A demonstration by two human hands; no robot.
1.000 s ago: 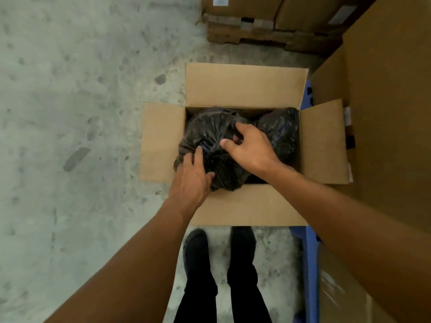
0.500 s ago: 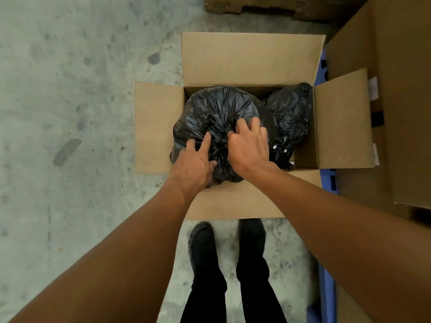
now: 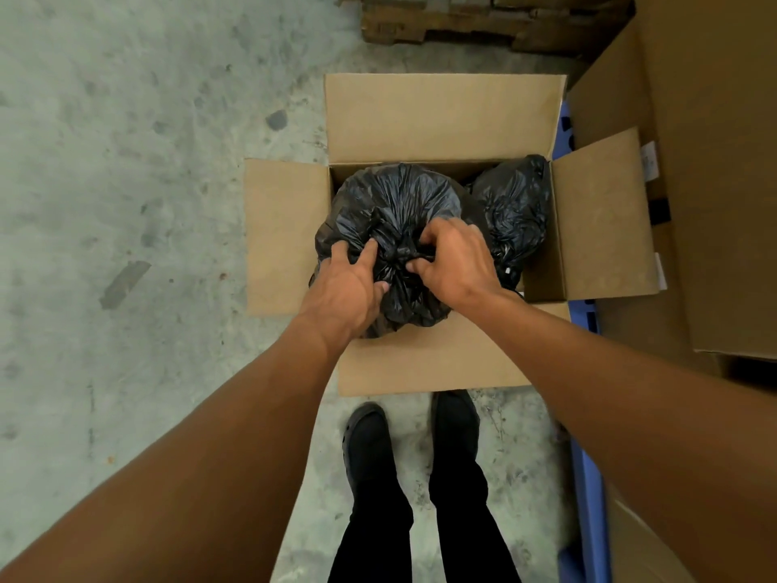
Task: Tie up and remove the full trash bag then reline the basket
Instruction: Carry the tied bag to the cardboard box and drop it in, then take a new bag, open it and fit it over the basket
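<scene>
A full black trash bag sits in an open cardboard box on the concrete floor, its top gathered into a knot. My left hand rests on the bag's near left side with fingers spread against the plastic. My right hand pinches the knotted neck between thumb and fingers. A second, smaller black bag lies in the box's right part, partly hidden behind my right hand.
Large cardboard cartons stand close on the right, over a blue pallet. A wooden pallet lies at the back. My black shoes are just in front of the box. Bare concrete floor spreads to the left.
My right hand has shifted from lying over the bag's top to pinching the knot, which now shows between my hands. The left hand has stayed on the bag's side.
</scene>
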